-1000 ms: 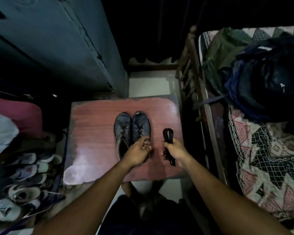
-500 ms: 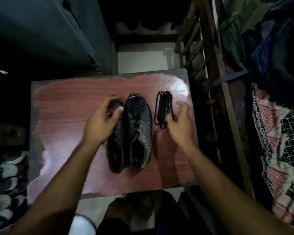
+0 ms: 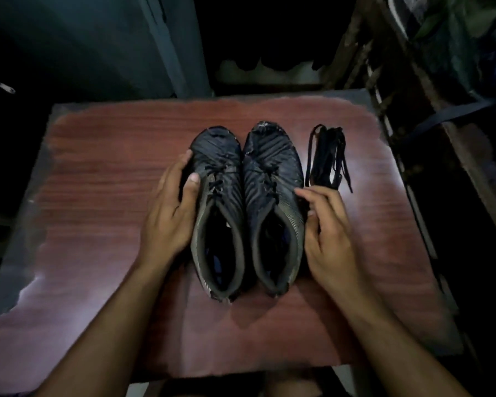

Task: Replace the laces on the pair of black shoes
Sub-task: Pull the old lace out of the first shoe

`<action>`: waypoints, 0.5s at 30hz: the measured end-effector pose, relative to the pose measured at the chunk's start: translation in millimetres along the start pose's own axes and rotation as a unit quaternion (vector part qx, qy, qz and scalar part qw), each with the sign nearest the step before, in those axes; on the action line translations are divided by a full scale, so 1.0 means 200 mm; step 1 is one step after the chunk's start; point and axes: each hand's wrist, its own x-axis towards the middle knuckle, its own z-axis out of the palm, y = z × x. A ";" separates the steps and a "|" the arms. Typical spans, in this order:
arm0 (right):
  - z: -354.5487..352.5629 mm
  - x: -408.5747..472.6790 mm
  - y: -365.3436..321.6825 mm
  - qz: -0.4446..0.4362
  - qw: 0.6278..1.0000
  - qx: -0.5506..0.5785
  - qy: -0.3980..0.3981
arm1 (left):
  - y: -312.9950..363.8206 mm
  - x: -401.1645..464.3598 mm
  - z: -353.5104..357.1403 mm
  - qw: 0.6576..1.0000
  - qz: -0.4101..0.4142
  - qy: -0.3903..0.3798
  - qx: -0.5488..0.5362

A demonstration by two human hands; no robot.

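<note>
Two black shoes stand side by side at the centre of a reddish wooden table (image 3: 103, 196), toes toward 12 o'clock and heel openings toward 6 o'clock. The left shoe (image 3: 216, 202) and the right shoe (image 3: 272, 196) touch along their inner edges, and each carries its old dark laces (image 3: 215, 183) threaded over the tongue. At 3 o'clock from the right shoe's toe, just beside it, lies the bundle of replacement laces (image 3: 327, 159), loosely coiled, with loose ends trailing toward 5 o'clock.

The left hand (image 3: 171, 216) cups the outer side of the left shoe at 9 o'clock, fingers curled round the upper and thumb laid on top near the eyelets. The right hand (image 3: 327, 233) lies against the outer side of the right shoe at 3 o'clock, fingers loosely bent; whether they grip the shoe or only rest on it cannot be told, and they hold nothing else.

Probable hazards: old and new laces are alike black in dim light, so the two sets may be confused once the old pair is drawn out. The right hand's knuckles sit near the bundle; a careless sweep could uncoil it or push it toward the table's 3 o'clock edge. Pulling a lace without steadying the shoe may drag the pair askew.
</note>
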 end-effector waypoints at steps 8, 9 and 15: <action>-0.06 -0.17 0.07 -0.053 0.998 -0.017 -0.022 | -0.06 -0.15 0.05 0.998 0.058 0.014 -0.021; -0.07 -0.21 0.07 -0.053 0.998 -0.021 -0.025 | -0.07 -0.18 0.06 0.998 0.054 0.011 -0.022; -0.17 -0.45 0.01 -0.067 0.996 -0.034 -0.052 | 0.00 -0.46 0.01 0.999 0.032 -0.012 -0.004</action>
